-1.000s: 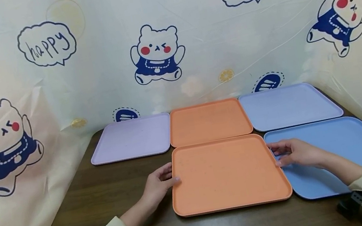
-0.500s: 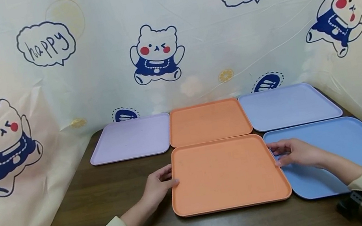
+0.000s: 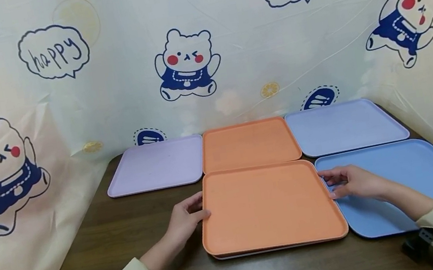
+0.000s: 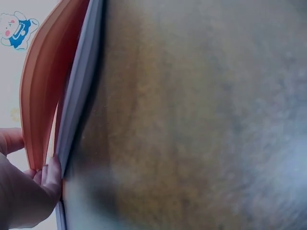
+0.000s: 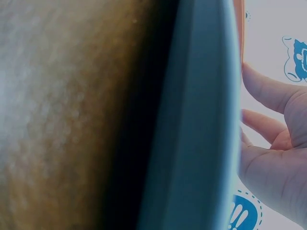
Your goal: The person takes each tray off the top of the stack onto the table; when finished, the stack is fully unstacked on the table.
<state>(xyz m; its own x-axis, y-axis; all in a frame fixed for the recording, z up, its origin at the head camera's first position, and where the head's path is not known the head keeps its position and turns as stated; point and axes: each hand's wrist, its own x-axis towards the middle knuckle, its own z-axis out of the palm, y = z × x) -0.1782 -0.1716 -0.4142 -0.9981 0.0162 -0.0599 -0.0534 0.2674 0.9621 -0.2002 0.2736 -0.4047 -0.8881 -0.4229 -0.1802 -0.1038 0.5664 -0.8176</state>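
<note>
In the head view, an orange tray (image 3: 271, 207) lies in front of me, its left side raised. My left hand (image 3: 183, 219) pinches its left edge, thumb over the rim and fingers below. The left wrist view shows a wedge-shaped gap between this tray and a pale lavender tray (image 4: 82, 79) under it. My right hand (image 3: 351, 181) holds the right edge of the orange tray, thumb on the rim, over the left side of a blue tray (image 3: 414, 183). In the right wrist view, the blue tray's edge hides part of those fingers.
Along the back of the brown wooden table (image 3: 126, 236) lie a light purple tray (image 3: 157, 164), a second orange tray (image 3: 249, 145) and a periwinkle tray (image 3: 348, 125), side by side. A curtain (image 3: 118, 84) printed with bears hangs behind and at both sides.
My left hand has moved slightly up and left, lifting the front orange tray's left side. A pale edge now shows beneath its front. The right hand stays in place.
</note>
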